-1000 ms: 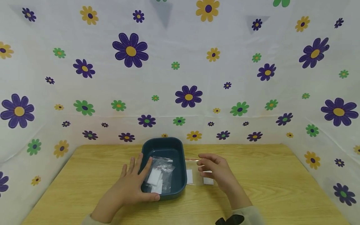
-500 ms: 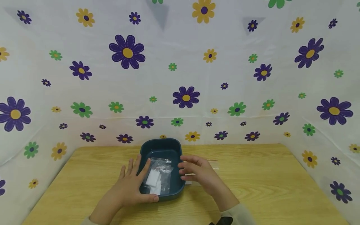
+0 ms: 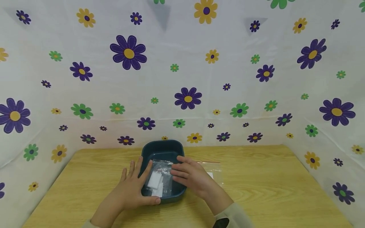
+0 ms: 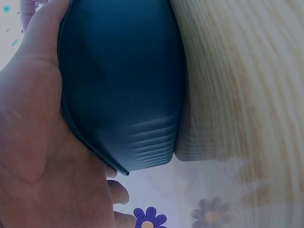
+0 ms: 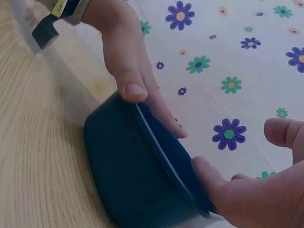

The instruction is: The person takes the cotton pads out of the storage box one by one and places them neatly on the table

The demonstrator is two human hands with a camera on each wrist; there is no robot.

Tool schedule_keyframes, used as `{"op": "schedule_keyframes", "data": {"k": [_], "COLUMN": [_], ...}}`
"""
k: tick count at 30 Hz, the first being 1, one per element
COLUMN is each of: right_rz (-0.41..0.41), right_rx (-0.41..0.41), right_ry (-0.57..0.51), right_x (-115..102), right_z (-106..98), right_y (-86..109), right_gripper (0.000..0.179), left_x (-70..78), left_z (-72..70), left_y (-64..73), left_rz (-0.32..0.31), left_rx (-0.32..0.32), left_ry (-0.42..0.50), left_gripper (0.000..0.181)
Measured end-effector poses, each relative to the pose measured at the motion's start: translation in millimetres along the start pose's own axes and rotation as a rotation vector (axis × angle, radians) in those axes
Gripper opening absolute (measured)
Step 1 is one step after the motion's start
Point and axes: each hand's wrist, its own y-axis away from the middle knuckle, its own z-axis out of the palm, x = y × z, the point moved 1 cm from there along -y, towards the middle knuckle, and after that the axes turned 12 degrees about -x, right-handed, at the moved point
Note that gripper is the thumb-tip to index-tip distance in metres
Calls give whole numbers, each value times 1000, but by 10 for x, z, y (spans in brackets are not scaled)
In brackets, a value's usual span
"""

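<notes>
While clear bags (image 3: 160, 183) lay inside the blue bin (image 3: 163, 155) on the table (image 3: 273, 196), nothing was gripped
Left hand (image 3: 131, 190) spread against the bin, right hand (image 3: 196, 178) outstretched over it — bags looked light, slippery — likely best pinched by an edge

The right hand (image 3: 198, 180) hides part of the bag (image 3: 216, 171) beside the tub (image 3: 163, 146); the head view's lower edge cuts off both sleeves (image 3: 236, 216).

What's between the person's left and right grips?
Clear plastic bags with white rectangular pieces, inside the dark-blue rounded rectangular tub; shows in head view.
</notes>
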Motion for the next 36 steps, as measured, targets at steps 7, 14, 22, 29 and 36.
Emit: {"op": "schedule_keyframes", "data": {"k": [7, 14, 22, 29, 36], "right_rz": [25, 39, 61, 77, 102], "right_rx": [22, 33, 91, 114, 175], "right_ry": [-100, -144, -190, -254, -294], "right_x": [40, 98, 143, 213, 236], "right_z": [80, 119, 202, 225, 263], "right_y": [-61, -114, -172, -229, -303], "right_gripper": [65, 62, 65, 66, 79], "left_x": [6, 13, 36, 29, 18], "left_z": [-7, -13, -22, 0, -17], "left_y": [12, 27, 35, 14, 39], "left_rz": [-8, -6, 5, 11, 11], "left_rx": [-3, -6, 13, 1, 20], "left_ry": [3, 5, 4, 15, 11], "left_gripper": [129, 128, 127, 127, 127]}}
